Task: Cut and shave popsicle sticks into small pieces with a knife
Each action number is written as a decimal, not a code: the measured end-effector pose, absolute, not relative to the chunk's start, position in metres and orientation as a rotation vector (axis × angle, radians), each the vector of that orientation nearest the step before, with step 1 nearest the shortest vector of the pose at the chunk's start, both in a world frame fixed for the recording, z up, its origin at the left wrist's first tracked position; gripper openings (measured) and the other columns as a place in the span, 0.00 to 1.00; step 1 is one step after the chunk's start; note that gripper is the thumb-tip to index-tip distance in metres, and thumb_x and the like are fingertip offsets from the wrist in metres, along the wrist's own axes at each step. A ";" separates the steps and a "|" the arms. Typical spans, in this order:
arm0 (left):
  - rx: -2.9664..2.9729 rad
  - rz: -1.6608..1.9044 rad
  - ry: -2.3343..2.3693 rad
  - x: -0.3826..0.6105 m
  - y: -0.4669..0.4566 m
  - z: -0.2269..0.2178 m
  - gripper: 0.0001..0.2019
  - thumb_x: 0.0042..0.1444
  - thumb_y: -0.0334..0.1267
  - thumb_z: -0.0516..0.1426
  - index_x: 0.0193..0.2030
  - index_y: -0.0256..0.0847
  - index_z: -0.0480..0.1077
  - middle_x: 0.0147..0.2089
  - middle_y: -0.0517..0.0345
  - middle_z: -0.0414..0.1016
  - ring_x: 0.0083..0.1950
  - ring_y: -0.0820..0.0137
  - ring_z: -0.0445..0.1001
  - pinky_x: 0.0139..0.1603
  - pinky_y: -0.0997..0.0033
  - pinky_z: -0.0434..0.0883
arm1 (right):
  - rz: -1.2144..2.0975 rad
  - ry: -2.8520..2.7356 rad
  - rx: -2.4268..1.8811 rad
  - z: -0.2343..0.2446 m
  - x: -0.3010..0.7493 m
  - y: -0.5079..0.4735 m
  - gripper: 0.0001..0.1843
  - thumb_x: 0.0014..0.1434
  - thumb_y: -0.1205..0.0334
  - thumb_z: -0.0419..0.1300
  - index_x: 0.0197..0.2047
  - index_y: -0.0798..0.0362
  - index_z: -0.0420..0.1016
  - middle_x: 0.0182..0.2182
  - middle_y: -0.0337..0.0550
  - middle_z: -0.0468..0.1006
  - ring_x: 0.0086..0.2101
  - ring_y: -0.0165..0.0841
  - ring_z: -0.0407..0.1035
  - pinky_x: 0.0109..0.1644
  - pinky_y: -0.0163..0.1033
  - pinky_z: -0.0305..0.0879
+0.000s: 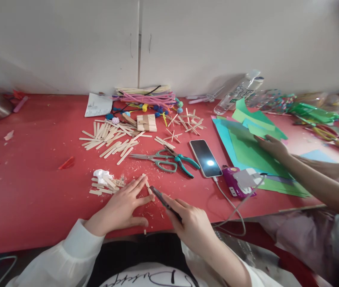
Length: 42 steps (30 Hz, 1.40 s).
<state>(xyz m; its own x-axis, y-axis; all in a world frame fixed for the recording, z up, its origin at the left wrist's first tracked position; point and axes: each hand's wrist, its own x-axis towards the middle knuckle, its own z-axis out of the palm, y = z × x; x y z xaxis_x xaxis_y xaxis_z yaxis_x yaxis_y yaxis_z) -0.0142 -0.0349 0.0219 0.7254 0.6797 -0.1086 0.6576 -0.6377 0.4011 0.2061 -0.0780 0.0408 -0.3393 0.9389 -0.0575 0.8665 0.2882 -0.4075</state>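
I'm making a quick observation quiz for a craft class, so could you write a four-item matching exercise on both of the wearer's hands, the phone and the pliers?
1. left hand
2. right hand
3. phone
4. pliers

A. connected to a white cable
B. grips a dark tool
C. teal-handled, between the scissors and the phone
D. fingers spread, touching a wooden stick

Pairs: 1-D, 2-B, 3-A, 4-C

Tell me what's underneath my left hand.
A thin wooden stick shows between two spread fingers of your left hand, on the red table. Whatever lies beneath your palm is covered and can't be seen.
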 end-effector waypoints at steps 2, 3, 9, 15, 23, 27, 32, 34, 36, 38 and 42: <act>2.516 0.059 1.024 -0.014 -0.035 0.022 0.31 0.50 0.56 0.57 0.60 0.51 0.61 0.71 0.48 0.36 0.69 0.50 0.42 0.61 0.49 0.56 | 0.628 -2.304 -1.681 0.039 0.206 -0.079 0.22 0.58 0.67 0.48 0.55 0.52 0.70 0.34 0.46 0.80 0.29 0.36 0.75 0.29 0.35 0.69; 2.515 0.045 1.025 -0.014 -0.035 0.022 0.31 0.51 0.57 0.56 0.61 0.51 0.61 0.71 0.47 0.36 0.69 0.50 0.42 0.61 0.48 0.56 | 0.681 -2.256 -1.686 0.038 0.207 -0.079 0.22 0.58 0.67 0.49 0.55 0.52 0.70 0.36 0.47 0.80 0.31 0.36 0.76 0.31 0.37 0.70; 2.506 -0.001 1.035 -0.015 -0.034 0.022 0.31 0.51 0.58 0.55 0.61 0.51 0.61 0.71 0.49 0.34 0.69 0.50 0.41 0.62 0.49 0.55 | 1.122 -1.930 -1.596 0.030 0.215 -0.075 0.21 0.59 0.64 0.50 0.55 0.53 0.69 0.49 0.46 0.76 0.47 0.38 0.71 0.49 0.42 0.67; 2.493 -0.051 1.016 -0.017 -0.031 0.022 0.32 0.49 0.60 0.56 0.61 0.57 0.59 0.71 0.54 0.32 0.69 0.50 0.41 0.61 0.48 0.55 | 1.266 -1.824 -1.546 0.018 0.226 -0.069 0.21 0.59 0.61 0.52 0.55 0.54 0.70 0.51 0.47 0.74 0.51 0.40 0.68 0.55 0.49 0.62; 2.513 -0.078 1.008 -0.016 -0.031 0.024 0.34 0.48 0.64 0.52 0.61 0.57 0.58 0.71 0.51 0.33 0.69 0.49 0.41 0.61 0.48 0.54 | 1.207 -1.883 -1.540 0.022 0.225 -0.072 0.20 0.59 0.63 0.52 0.55 0.52 0.70 0.50 0.46 0.74 0.49 0.40 0.69 0.51 0.46 0.66; 2.519 -0.111 1.005 -0.015 -0.031 0.026 0.35 0.48 0.65 0.51 0.62 0.58 0.56 0.71 0.48 0.33 0.69 0.48 0.40 0.61 0.46 0.54 | 1.089 -1.921 -1.588 0.028 0.222 -0.074 0.21 0.59 0.63 0.51 0.55 0.51 0.70 0.49 0.45 0.75 0.47 0.39 0.71 0.47 0.43 0.70; 2.527 -0.109 1.014 -0.016 -0.031 0.025 0.35 0.48 0.65 0.51 0.62 0.58 0.55 0.71 0.49 0.33 0.69 0.49 0.39 0.61 0.47 0.54 | 1.020 -1.970 -1.650 0.029 0.220 -0.075 0.21 0.59 0.64 0.50 0.55 0.52 0.70 0.49 0.46 0.76 0.42 0.38 0.74 0.38 0.40 0.73; 2.522 -0.104 1.009 -0.016 -0.031 0.024 0.35 0.48 0.65 0.50 0.63 0.58 0.55 0.71 0.49 0.32 0.69 0.49 0.39 0.61 0.47 0.54 | 1.030 -1.959 -1.658 0.027 0.221 -0.074 0.21 0.59 0.63 0.50 0.54 0.52 0.70 0.49 0.46 0.75 0.42 0.39 0.74 0.40 0.41 0.72; 2.518 -0.102 1.004 -0.016 -0.031 0.024 0.36 0.48 0.66 0.50 0.62 0.58 0.56 0.71 0.48 0.32 0.69 0.48 0.39 0.61 0.47 0.54 | 1.061 -1.955 -1.650 0.025 0.222 -0.072 0.21 0.59 0.62 0.50 0.54 0.52 0.70 0.49 0.46 0.75 0.44 0.39 0.73 0.44 0.43 0.71; 2.516 -0.113 1.008 -0.016 -0.031 0.024 0.36 0.47 0.66 0.50 0.62 0.58 0.56 0.71 0.48 0.32 0.69 0.49 0.40 0.61 0.47 0.54 | 1.104 -1.962 -1.637 0.023 0.225 -0.070 0.21 0.59 0.61 0.50 0.55 0.54 0.70 0.50 0.47 0.74 0.46 0.40 0.72 0.47 0.44 0.69; 2.521 -0.133 0.996 -0.016 -0.030 0.025 0.36 0.48 0.66 0.50 0.63 0.57 0.56 0.71 0.48 0.32 0.69 0.49 0.39 0.62 0.46 0.53 | 1.157 -1.973 -1.596 0.020 0.230 -0.066 0.22 0.59 0.60 0.50 0.55 0.53 0.70 0.51 0.46 0.74 0.48 0.39 0.70 0.51 0.45 0.67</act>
<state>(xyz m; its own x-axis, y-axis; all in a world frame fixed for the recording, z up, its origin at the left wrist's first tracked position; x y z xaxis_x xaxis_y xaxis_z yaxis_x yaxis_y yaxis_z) -0.0155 -0.0299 0.0245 0.7381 0.6310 -0.2388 0.6715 -0.6528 0.3508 0.2299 -0.0656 0.0201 -0.3038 0.9279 -0.2162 0.6415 0.0315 -0.7665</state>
